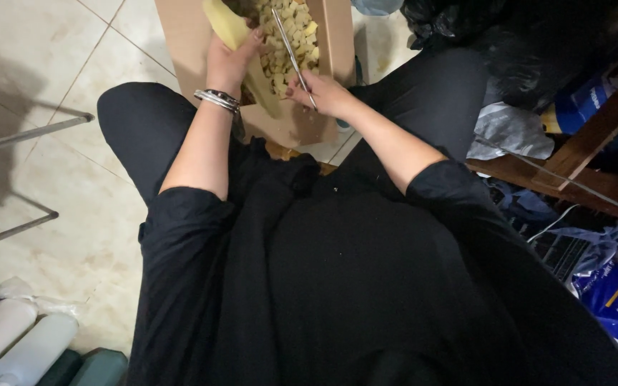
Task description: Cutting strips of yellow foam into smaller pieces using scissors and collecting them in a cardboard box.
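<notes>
The left hand (229, 63) grips a soft yellow strip (232, 30) at its near end — the strip runs up and away from it. Just right, the right hand (325, 93) is closed around thin silver metal scissors (291, 51), blades pointing away over small yellow cut pieces (291, 36) on a brown cardboard sheet (184, 28).

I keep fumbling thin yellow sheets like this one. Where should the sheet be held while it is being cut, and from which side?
Probably along its near left edge, coming from the left, where the left hand already pinches the yellow sheet. The sheet is thin and bends over the cardboard box, so a flat pinch away from the scissors in the right hand keeps fingers off the blades.
</notes>
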